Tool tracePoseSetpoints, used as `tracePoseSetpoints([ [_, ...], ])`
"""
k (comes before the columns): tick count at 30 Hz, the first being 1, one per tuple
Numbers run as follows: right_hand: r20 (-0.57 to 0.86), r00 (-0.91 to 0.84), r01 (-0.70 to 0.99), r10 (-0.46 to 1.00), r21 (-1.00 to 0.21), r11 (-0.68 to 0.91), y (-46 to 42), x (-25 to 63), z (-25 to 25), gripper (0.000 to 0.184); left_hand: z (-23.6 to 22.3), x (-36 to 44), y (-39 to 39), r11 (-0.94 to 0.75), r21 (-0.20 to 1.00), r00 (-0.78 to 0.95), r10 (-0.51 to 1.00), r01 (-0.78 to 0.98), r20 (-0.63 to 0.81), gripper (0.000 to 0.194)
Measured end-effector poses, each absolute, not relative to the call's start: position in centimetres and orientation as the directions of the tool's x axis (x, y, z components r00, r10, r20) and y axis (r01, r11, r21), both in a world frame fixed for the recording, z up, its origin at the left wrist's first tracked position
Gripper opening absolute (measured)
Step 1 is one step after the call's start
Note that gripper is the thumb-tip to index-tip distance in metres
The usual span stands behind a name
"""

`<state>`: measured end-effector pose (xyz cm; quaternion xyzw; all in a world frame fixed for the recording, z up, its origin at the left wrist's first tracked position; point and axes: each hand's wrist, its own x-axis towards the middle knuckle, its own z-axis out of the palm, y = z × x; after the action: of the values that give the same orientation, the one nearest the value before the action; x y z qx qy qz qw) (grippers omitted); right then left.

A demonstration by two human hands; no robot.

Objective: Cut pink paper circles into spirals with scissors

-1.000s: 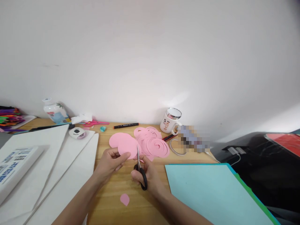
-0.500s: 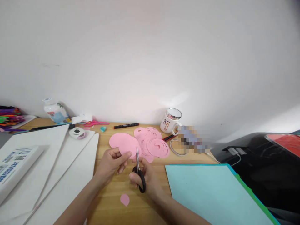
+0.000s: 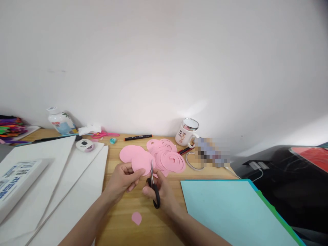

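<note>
Between thumb and fingers, my left hand [image 3: 125, 177] pinches a round pink paper disc [image 3: 140, 164] by its lower edge. My right hand [image 3: 161, 191] is closed around the black handles of a pair of scissors [image 3: 155, 193], whose blades point up at the disc's right edge. Behind the held disc lies another pink paper circle [image 3: 128, 152]. Just to the right is a pile of pink spiral-cut paper [image 3: 170, 160]. A small pink paper scrap [image 3: 136, 218] rests on the wooden table below my hands.
White sheets [image 3: 84, 191] cover the left side, with a labelled white box [image 3: 23, 181] on them. Turquoise paper [image 3: 230, 205] lies at the right. Along the wall stand a mug [image 3: 186, 133] and a white bottle [image 3: 61, 121], with a black marker [image 3: 138, 137] between them.
The held disc and the scissors have shifted slightly to the right. The disc now shows a rounder outline, and more of the circle behind it is visible.
</note>
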<state>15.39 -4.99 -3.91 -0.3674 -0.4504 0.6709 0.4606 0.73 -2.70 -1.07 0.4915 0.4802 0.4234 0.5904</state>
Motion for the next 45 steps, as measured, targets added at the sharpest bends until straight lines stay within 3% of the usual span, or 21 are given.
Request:
tracePoseSetpoints([
  [18, -0.089, -0.289, -0.244, 0.953, -0.956, -0.163, -5.0, 15.3, -4.4, 0.045, -0.9, 0.6, -2.4, 0.15, 0.987, 0.13, 0.981, -0.059, -0.141, 0.033],
  [25, -0.085, -0.282, -0.285, 0.956, -0.944, -0.168, -5.4, 14.7, -4.9, 0.042, -0.9, 0.9, -2.5, 0.182, 0.976, 0.209, 0.966, -0.122, -0.154, 0.033],
  [30, -0.089, -0.286, -0.29, 0.954, -0.941, -0.175, -5.5, 14.8, -5.6, 0.047, -1.3, 0.9, -2.6, 0.183, 0.981, 0.186, 0.968, -0.06, -0.169, 0.031],
  [37, 0.016, -0.282, -0.379, 0.959, -0.92, -0.096, -4.9, 15.2, -4.6, 0.05, -1.4, 0.7, -2.8, 0.181, 0.983, 0.21, 0.962, -0.017, -0.173, 0.03],
  [45, -0.039, -0.274, -0.301, 0.961, -0.946, -0.124, -4.9, 15.1, -4.7, 0.052, -1.5, 0.6, -2.6, 0.16, 0.987, 0.201, 0.967, 0.007, -0.158, 0.028],
])
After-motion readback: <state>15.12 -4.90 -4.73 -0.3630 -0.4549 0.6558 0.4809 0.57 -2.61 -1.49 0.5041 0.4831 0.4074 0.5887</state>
